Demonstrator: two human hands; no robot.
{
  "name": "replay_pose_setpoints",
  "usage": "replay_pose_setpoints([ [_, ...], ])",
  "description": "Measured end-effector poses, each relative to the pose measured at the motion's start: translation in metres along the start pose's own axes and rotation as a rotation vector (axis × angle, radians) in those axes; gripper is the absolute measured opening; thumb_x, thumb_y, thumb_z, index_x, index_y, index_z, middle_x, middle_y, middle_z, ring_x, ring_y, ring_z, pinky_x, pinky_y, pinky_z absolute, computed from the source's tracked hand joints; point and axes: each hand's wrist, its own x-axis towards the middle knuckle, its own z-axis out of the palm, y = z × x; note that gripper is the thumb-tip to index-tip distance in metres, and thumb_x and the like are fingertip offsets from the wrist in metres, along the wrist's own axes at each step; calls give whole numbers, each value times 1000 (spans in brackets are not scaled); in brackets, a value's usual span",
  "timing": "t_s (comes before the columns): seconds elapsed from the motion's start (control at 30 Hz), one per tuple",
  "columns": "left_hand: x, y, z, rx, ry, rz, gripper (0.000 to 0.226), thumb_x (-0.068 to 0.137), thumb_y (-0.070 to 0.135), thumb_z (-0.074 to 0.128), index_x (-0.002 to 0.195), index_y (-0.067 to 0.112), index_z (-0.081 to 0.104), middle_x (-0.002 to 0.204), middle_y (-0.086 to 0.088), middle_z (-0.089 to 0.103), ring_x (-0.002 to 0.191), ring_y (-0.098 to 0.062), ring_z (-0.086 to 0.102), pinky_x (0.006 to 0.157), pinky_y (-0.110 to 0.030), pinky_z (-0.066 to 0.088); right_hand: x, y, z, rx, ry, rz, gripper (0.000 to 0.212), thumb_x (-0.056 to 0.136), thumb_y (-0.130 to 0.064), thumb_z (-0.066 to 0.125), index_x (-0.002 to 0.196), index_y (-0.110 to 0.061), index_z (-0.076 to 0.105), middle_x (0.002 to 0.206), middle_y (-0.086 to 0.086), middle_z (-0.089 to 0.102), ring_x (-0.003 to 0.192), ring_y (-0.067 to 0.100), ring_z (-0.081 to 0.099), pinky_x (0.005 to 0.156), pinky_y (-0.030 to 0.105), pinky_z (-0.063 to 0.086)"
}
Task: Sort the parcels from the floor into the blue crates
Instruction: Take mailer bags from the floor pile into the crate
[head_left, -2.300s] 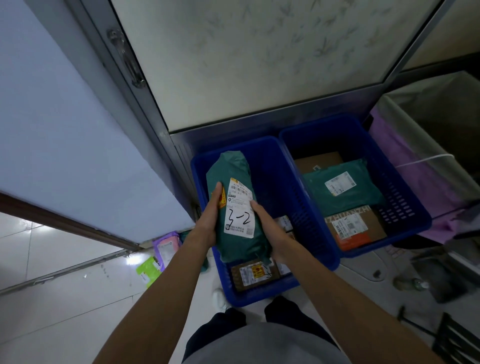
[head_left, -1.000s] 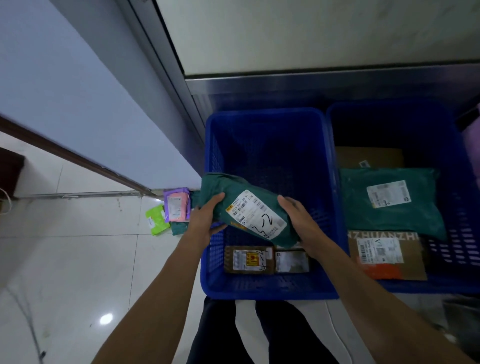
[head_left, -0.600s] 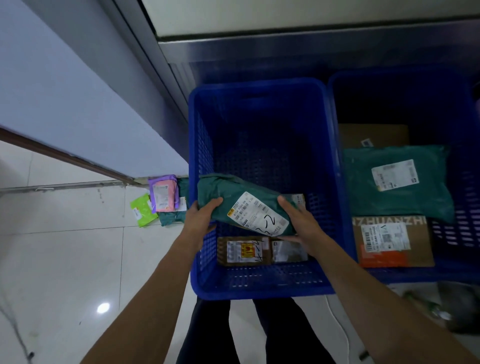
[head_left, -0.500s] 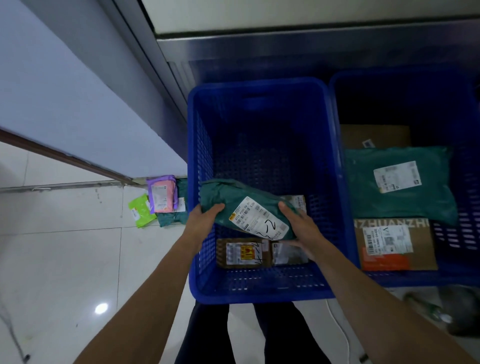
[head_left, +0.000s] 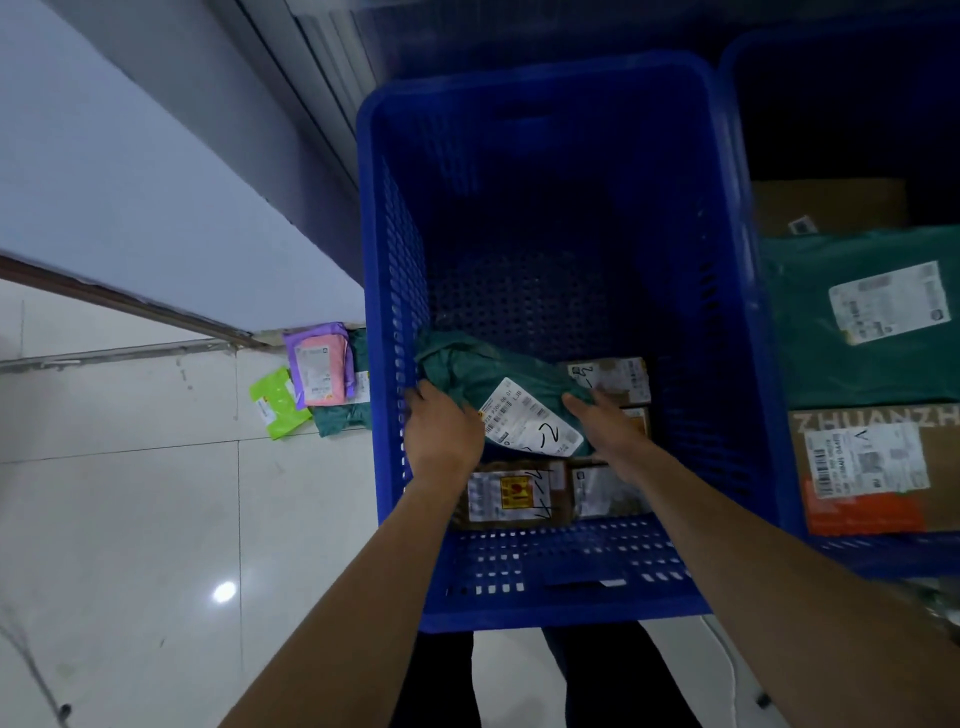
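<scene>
**Green parcel lowered into the left crate, one hand at each end**

Taking the left blue crate (head_left: 375, 260) as the landmark: outside its left wall, on the floor tiles, lay a lime bag (head_left: 275, 402), a purple-and-pink parcel (head_left: 319, 364) and a teal bag (head_left: 340, 420). They were bunched against the crate and not yet sorted, so most likely next in line.

Inside the crate, near its left wall, the left hand (head_left: 444, 431) held the left end of the green parcel (head_left: 462, 369), its fingers bent over the crumpled wrapping. The parcel sat low in the crate, tilted, with its white label facing up, probably so the handwritten mark could be read. It overlapped the parcels beneath it, but whether it rested on them could not be told.

At the parcel's right end, the right hand (head_left: 605, 434) lay against it with fairly straight fingers. It steadied and carried the soft bag and did not pinch it.

Under and around the parcel, towards the crate's near wall, lay a brown box (head_left: 511, 493) and two further labelled packets, so the bag seemed bound for the top of that layer.

Just right of the crate stood the second blue crate (head_left: 740, 218). It held a flat green mailer (head_left: 810, 332) and a cardboard box (head_left: 878, 467).
</scene>
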Motion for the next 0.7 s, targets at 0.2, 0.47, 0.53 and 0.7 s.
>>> replay_pose_setpoints([
  [0.2,11,-24,34,166,-16,37,46,94,14,56,134,-3,39,137,-21,43,119,-33,51,98,-39,45,40,30,8,-50,-4,39,57,92,-37,61,145,-22,44,127,7,63,112,29,62,102,49,49],
  [0.47,35,-21,53,202,-89,-91,102,93,0,57,155,18,-23,156,-19,27,118,-38,55,89,-50,53,64,29,10,-280,-19,-34,56,101,-37,58,150,-19,38,140,5,54,119,23,54,88,27,40],
  [0.53,38,-21,56,217,-92,-86,105,92,0,58,154,21,-24,156,-22,27,116,-38,56,86,-48,53,67,31,11,-317,-36,-65,53,100,-39,57,147,-21,41,138,3,57,115,21,57,93,30,46],
  [0.7,47,-16,60,320,-183,-100,100,90,7,65,156,3,-9,155,-26,27,131,-40,46,99,-45,47,64,31,7,-383,-100,-93,55,97,-34,60,147,-22,39,129,-1,57,115,18,55,96,31,47],
])
